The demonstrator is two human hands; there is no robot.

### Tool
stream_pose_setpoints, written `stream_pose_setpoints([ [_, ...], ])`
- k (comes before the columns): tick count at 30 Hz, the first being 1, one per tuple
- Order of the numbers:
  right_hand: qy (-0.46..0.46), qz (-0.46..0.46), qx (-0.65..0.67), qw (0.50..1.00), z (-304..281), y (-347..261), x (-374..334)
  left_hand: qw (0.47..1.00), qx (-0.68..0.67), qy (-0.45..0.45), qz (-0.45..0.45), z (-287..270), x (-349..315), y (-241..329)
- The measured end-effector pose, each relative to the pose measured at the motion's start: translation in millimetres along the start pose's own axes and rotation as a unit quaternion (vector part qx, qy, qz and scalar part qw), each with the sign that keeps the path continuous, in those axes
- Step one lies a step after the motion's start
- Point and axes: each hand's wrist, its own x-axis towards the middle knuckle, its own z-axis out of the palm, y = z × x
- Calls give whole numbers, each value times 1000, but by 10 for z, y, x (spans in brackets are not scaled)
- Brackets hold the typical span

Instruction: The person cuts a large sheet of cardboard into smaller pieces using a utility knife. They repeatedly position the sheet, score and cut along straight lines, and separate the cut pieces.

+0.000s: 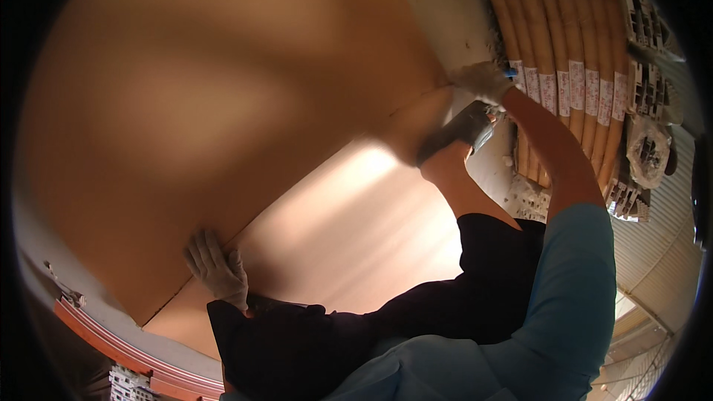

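Observation:
A large brown sheet (215,89) spreads across the floor, and a thin dark line (271,204) runs diagonally along its near edge. Beyond that line, closer to me, lies a brightly lit pale brown surface (356,230). My left hand (215,263), in a whitish glove, rests flat over the line with fingers stretched out. At the sheet's far right corner is my right hand (483,82), gloved and closed. A small blue end (511,73) sticks out beside it; the rest of that object is hidden. My foot in a dark shoe (460,130) stands just below this hand.
Several long brown wrapped bundles (572,52) with white labels lie at the right, next to pale slotted stacks (646,89) and crumpled clear plastic (648,150). A reddish beam (126,345) crosses the lower left. Ribbed wall panels (653,230) stand at far right.

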Motion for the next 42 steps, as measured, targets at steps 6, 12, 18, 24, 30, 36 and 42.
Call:
stream_pose_setpoints([
  [6, -119, 304, 79, 942, -15, 936, -433, 1000, 21, -14, -2, 19, -42, 14],
  [12, -1, 287, 580, 762, -354, 15, 433, 1000, 9, 5, -1, -24, -23, 12],
  [18, 33, 314, 616, 722, -755, -113, 388, 1000, -20, -21, -8, -107, -41, 4],
  [24, 160, 278, 625, 712, -1234, 141, -307, 998, -59, 21, -6, -233, -11, -25],
  [30, 210, 263, 592, 732, -1994, 369, -890, 995, -63, 72, -19, -406, -27, -118],
  [36, 211, 251, 593, 735, -2471, 543, -1173, 994, -45, 94, -32, -714, -11, -467],
  [42, 420, 228, 211, 853, -2386, 236, -1064, 986, -9, 168, -19, -1103, 294, -673],
])
